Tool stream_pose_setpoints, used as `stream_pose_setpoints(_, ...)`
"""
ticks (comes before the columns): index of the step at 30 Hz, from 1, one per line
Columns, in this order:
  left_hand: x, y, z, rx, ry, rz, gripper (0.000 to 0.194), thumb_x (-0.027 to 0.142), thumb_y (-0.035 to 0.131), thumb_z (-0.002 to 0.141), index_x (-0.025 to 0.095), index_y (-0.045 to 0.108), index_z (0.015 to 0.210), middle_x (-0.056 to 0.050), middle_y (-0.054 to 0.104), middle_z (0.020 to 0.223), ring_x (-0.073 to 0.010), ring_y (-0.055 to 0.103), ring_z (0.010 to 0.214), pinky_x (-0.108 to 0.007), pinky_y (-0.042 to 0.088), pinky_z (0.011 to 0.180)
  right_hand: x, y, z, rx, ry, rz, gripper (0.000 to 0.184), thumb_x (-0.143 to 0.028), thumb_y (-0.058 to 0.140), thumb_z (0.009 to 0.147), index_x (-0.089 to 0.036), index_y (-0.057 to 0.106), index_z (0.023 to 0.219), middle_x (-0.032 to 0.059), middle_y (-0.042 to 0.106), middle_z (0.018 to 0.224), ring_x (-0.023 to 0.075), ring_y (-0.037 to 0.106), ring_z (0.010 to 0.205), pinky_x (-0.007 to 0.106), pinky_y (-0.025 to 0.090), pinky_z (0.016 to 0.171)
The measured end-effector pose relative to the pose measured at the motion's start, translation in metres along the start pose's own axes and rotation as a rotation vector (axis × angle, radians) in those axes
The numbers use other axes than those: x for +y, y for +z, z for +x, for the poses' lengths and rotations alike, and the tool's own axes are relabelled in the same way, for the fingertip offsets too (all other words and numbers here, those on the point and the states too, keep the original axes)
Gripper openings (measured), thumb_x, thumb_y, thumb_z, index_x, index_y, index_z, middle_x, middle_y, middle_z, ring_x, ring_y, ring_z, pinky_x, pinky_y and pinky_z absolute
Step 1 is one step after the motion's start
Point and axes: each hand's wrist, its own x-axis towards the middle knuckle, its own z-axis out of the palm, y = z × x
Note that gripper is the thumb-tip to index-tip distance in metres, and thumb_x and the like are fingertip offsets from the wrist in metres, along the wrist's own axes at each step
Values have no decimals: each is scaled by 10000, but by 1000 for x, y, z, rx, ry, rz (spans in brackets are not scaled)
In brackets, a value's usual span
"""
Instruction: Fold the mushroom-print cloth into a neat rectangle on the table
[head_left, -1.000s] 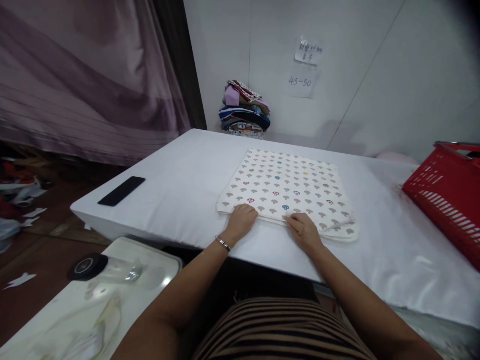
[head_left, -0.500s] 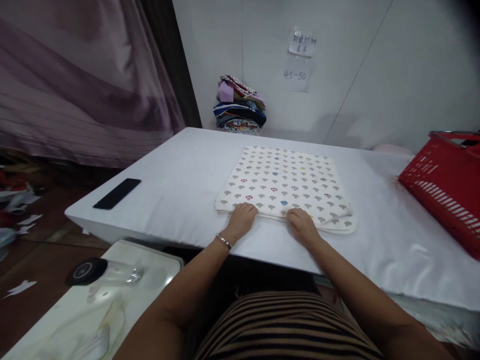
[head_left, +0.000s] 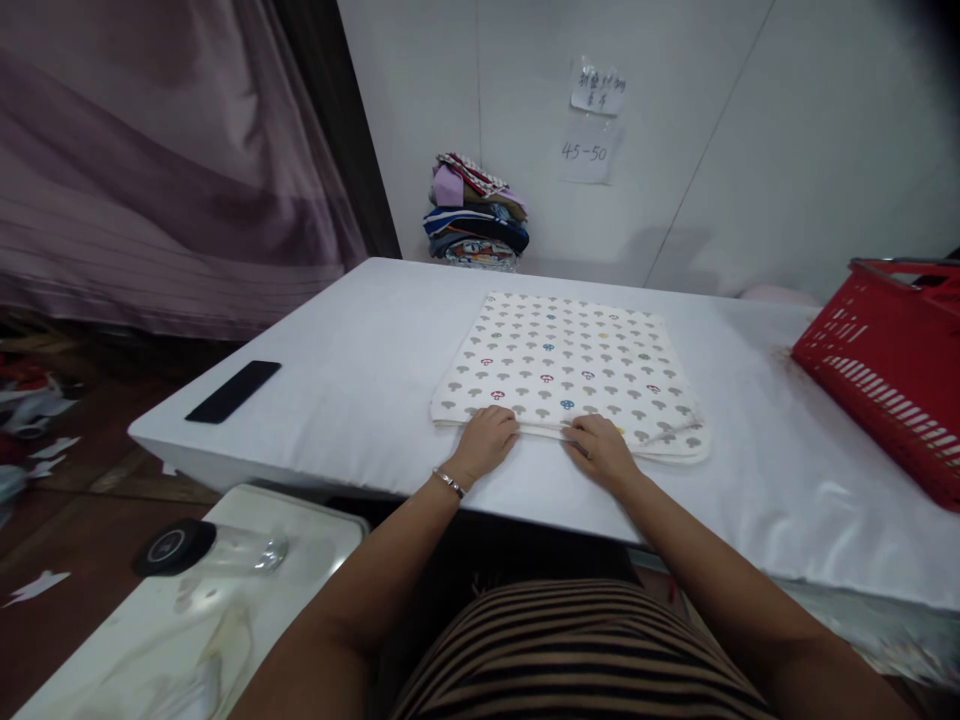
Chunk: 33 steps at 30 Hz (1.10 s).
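Note:
A white cloth [head_left: 566,365] printed with grey mushrooms and a few coloured ones lies folded in flat layers on the white-covered table [head_left: 360,350]. My left hand [head_left: 487,437], below a silver bracelet, is closed on the cloth's near edge, left of its middle. Along the same edge, a short way to the right, my right hand [head_left: 600,448] also grips the cloth with curled fingers. Layered edges show between the two hands. At the near right corner the layers are slightly uneven. The fingertips are partly hidden by the hands.
A red plastic basket [head_left: 885,370] stands at the table's right. A flat black object [head_left: 234,391] lies near the left edge. Folded fabrics [head_left: 478,215] are stacked by the wall. A clear bottle with a black lid [head_left: 176,545] lies on a lower white surface [head_left: 300,520] at left.
My right hand has shifted slightly left along the cloth's near edge, its fingers now curled over it. My left hand and the cloth have barely moved.

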Motion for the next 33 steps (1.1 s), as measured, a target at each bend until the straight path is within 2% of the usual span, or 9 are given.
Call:
stream_pose_setpoints(8,0,4,5,23,21,76,151,174,471,893,177,617,859,-42,631,921,-185,524,899,-325,404,758,2,5,0,28,-3,-76,232,-211,449,924,-194,671,990,85,621,913,205,510,826,338,420,722)
stream_pose_setpoints(14,1,4,7,111,46,83,165,170,429,909,180,588,867,-48,629,904,-182,536,897,-335,409,785,5,10,-3,67,-15,-96,263,-197,409,932,-194,659,1013,96,645,982,217,542,877,358,445,753)
stream_pose_setpoints(21,1,6,6,185,74,45,150,174,425,908,177,569,868,-50,631,962,-183,541,924,-339,412,799,4,10,-4,62,-13,-98,236,-183,409,933,-167,643,952,96,662,954,213,550,861,337,435,745)
stream_pose_setpoints(26,0,5,7,150,59,51,174,183,406,914,179,565,845,-49,628,890,-184,539,871,-344,406,787,1,7,-2,7,9,-146,228,-193,424,927,-156,625,1027,100,660,901,215,558,821,333,417,715)
stream_pose_setpoints(33,0,5,7,84,37,62,194,186,391,921,180,559,824,-45,615,807,-175,529,807,-348,387,787,0,7,1,-10,-21,-163,225,-198,450,927,-203,654,1022,92,649,976,213,538,863,331,406,712)
